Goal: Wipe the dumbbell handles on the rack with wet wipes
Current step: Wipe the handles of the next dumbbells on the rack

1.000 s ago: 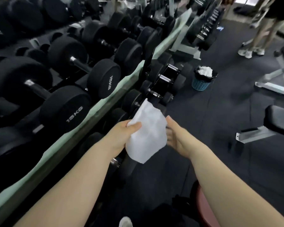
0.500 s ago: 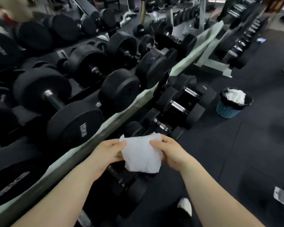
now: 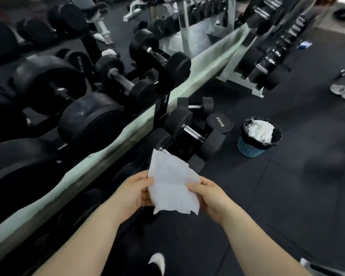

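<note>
A white wet wipe [image 3: 172, 186] is spread out between my two hands in front of the rack. My left hand [image 3: 134, 193] pinches its left edge and my right hand [image 3: 208, 196] pinches its right edge. The pale green dumbbell rack [image 3: 116, 148] runs diagonally on my left. Black dumbbells lie on its upper shelf, among them one with a steel handle [image 3: 122, 79] and another behind it [image 3: 156, 56]. A lower dumbbell with a shiny handle [image 3: 193, 133] sits just beyond the wipe. Neither hand touches a dumbbell.
A blue waste basket [image 3: 249, 149] with a black liner, full of used white wipes, stands on the dark rubber floor to the right. A second rack [image 3: 267, 62] stands at the back right. Someone's shoes [image 3: 343, 91] show at the right edge. My own shoe [image 3: 157, 262] is below.
The view has swung further along the rack. The wipe, held by both hands throughout, now stands taller and more opened out between them.
</note>
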A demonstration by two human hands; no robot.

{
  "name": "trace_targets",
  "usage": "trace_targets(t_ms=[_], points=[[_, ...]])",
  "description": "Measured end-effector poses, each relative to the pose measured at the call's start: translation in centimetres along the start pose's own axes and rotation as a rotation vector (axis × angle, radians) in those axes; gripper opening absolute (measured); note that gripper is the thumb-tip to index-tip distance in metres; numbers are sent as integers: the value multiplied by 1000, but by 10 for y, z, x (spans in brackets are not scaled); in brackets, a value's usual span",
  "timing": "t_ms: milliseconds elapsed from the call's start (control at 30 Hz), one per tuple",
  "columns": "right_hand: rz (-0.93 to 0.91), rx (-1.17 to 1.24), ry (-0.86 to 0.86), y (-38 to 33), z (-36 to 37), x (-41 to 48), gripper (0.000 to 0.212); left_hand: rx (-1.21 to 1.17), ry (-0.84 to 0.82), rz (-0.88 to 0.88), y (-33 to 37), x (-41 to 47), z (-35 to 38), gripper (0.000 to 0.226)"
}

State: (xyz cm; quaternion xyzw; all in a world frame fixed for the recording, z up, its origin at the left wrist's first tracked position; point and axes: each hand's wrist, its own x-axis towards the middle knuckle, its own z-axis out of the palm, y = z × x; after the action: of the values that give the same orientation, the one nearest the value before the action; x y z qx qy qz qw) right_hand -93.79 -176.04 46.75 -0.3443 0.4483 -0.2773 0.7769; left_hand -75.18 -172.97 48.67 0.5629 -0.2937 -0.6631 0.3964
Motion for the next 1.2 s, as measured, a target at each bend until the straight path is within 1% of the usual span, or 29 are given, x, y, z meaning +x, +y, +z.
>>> trace_targets(t_ms=[100, 167, 233, 267, 300, 367, 400, 433, 467, 533, 567, 600, 667, 733, 767, 800, 867, 967, 1100, 1200], points=[[14, 24, 22, -18, -32, 19, 23, -78, -22, -31, 6, 39, 22, 29], [4, 16, 14, -37, -54, 36, 25, -122, -65, -23, 18, 64, 34, 27], [-25, -53, 14, -58, -77, 57, 29, -79, -135, 5, 34, 93, 43, 23], [-31, -110, 32, -68, -89, 69, 33, -5, -147, -5, 43, 109, 49, 24], [-27, -183, 60, -77, -101, 79, 37, 86, -126, -33, 50, 124, 55, 25], [-22, -355, 93, -91, -124, 97, 41, 363, -42, -50, 59, 158, 70, 37], [-13, -431, 90, -98, -135, 103, 41, 524, -12, -16, 61, 174, 79, 35], [5, -490, 76, -106, -146, 110, 42, 659, 0, 36, 65, 188, 88, 27], [21, -528, 48, -116, -157, 116, 41, 751, 3, 80, 70, 200, 97, 20], [26, -544, -1, -136, -177, 130, 28, 808, 21, 110, 79, 219, 112, 27], [17, -539, -9, -146, -186, 139, 22, 808, 36, 107, 81, 229, 118, 33], [0, -545, -16, -155, -195, 150, 22, 802, 51, 113, 85, 237, 125, 36], [-62, -661, -60, -170, -208, 174, 33, 773, 80, 112, 88, 254, 137, 38], [-77, -801, -197, -183, -217, 198, 45, 711, 158, 94, 91, 271, 152, 37], [-51, -833, -270, -187, -221, 209, 44, 683, 211, 83, 91, 280, 160, 37], [-30, -858, -329, -192, -226, 219, 36, 657, 272, 80, 89, 288, 169, 36], [-13, -922, -373, -199, -241, 235, 14, 592, 418, 73, 82, 302, 188, 36], [11, -990, -450, -207, -269, 249, 25, 453, 583, 23, 70, 313, 217, 33], [81, -1036, -592, -209, -278, 261, 23, 330, 730, 12, 54, 310, 238, 24], [107, -1054, -603, -194, -262, 268, 23, 221, 848, 5, 37, 297, 229, 27]])
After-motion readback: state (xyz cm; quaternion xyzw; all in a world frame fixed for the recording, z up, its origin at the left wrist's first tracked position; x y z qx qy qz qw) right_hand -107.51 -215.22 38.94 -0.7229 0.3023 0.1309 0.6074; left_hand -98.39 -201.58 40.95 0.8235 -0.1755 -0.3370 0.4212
